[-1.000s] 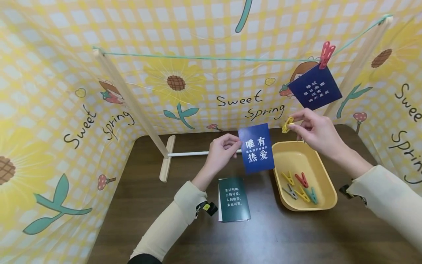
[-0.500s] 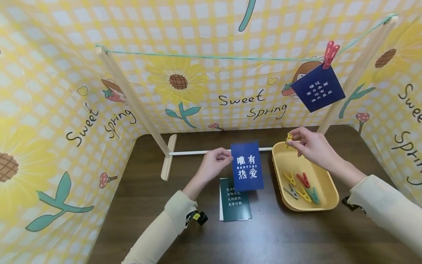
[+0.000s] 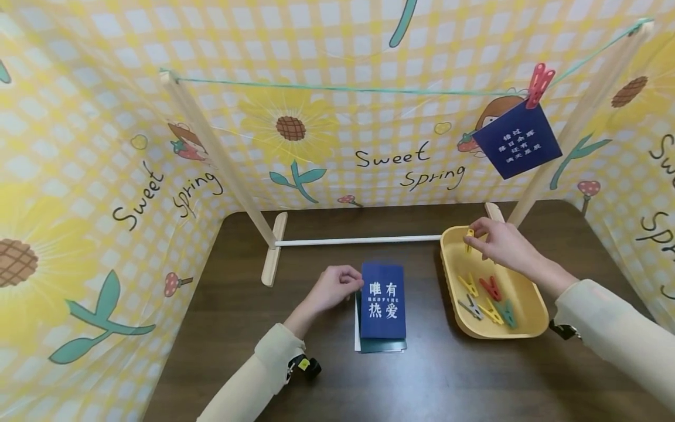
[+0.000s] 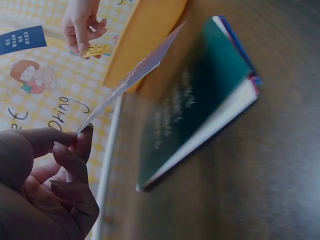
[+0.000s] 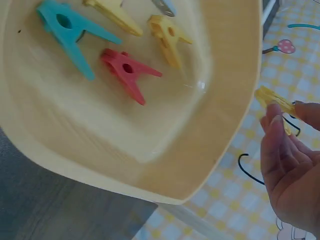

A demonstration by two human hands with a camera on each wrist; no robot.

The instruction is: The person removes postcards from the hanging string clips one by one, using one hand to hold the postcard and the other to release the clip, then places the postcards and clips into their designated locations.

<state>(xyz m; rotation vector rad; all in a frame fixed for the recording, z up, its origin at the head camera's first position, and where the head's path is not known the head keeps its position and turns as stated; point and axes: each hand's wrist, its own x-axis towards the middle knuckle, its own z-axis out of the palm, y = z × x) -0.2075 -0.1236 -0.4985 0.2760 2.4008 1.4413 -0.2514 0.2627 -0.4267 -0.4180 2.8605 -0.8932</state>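
Observation:
My left hand [image 3: 333, 290] pinches the left edge of a blue card [image 3: 383, 305] with white lettering. In the left wrist view that card [image 4: 135, 75] stands above the card stack, whose top is dark green [image 4: 195, 100]. Seen from the head, the blue card covers most of the stack. My right hand [image 3: 503, 246] pinches a yellow clothespin [image 3: 469, 240] over the far end of the yellow basket [image 3: 532, 328]. The right wrist view shows the clothespin [image 5: 275, 100] between thumb and fingers, beside the basket wall.
Several clothespins, among them a red one [image 3: 490, 288], lie in the basket. A green string [image 3: 337, 89] spans two wooden posts [image 3: 211, 152]; a red clothespin [image 3: 539, 87] holds a navy card [image 3: 519, 140] on it. A white rod [image 3: 358, 240] runs low between the posts.
My left hand has lowered the blue card toward me, from beside the basket to over the green-topped stack. My right hand has come down with the yellow clothespin, from above the basket's far rim.

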